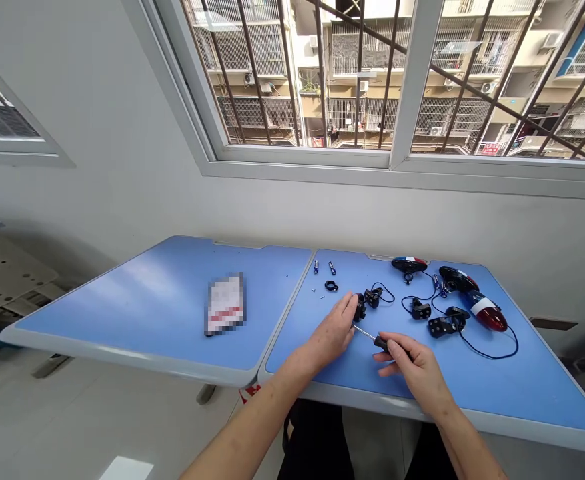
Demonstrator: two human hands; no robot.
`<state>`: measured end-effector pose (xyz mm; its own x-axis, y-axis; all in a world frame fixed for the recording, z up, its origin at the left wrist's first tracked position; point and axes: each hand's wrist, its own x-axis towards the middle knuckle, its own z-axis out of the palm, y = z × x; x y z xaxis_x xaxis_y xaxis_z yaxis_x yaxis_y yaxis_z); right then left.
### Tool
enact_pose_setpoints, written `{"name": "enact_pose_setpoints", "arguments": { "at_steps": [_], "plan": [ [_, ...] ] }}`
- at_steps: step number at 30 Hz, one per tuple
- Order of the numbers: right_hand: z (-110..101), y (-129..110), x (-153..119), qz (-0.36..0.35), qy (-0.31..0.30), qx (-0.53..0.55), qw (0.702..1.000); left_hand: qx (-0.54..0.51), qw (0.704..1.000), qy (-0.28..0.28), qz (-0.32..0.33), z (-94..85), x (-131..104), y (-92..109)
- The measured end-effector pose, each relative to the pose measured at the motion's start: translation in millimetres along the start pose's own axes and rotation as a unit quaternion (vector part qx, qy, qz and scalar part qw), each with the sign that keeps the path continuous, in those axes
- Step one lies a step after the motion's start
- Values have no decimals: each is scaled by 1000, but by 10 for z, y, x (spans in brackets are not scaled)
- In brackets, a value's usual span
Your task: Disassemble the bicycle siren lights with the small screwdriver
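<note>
My left hand (333, 328) is closed around a small black clamp-like part (360, 307), mostly hidden by my fingers. In my right hand (412, 365) is a screwdriver (381, 343) with a black handle. Its thin metal shaft points up and left to the part, but whether the tip sits in a screw I cannot tell. Just beyond lies a black switch box (372, 297) with a looped cable. A black ring clamp (331, 285) and tiny screws rest to the left, below two small dark cylindrical pieces (332, 268).
To the right lie a red-and-blue-topped lamp (409, 263), a second black lamp (458, 280), a red-ended lamp (489, 313) and black switch boxes (441, 327) with cables. A blurred white-and-red packet (225, 303) is on the left blue table (142, 307). Behind is a barred window.
</note>
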<state>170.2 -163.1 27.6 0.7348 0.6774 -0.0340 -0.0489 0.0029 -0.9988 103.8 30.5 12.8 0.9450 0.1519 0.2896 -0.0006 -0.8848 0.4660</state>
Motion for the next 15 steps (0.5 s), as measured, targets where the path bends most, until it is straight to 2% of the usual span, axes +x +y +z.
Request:
{"name": "enact_pose_setpoints", "arguments": {
  "at_steps": [5,9,12,15],
  "plan": [
    [-15,-35,22,-27,-26,-7,999,3,1000,-7,0,4,-3,3],
    [-62,16,41,-79,-52,-74,993,-1,1000,-9,-7,22,-1,-3],
    [-102,80,63,-140,-49,-154,977,6,1000,-10,-6,27,-1,-9],
    [-136,105,80,-211,-37,-243,946,11,1000,-6,-6,22,1,-4]
  ]
}}
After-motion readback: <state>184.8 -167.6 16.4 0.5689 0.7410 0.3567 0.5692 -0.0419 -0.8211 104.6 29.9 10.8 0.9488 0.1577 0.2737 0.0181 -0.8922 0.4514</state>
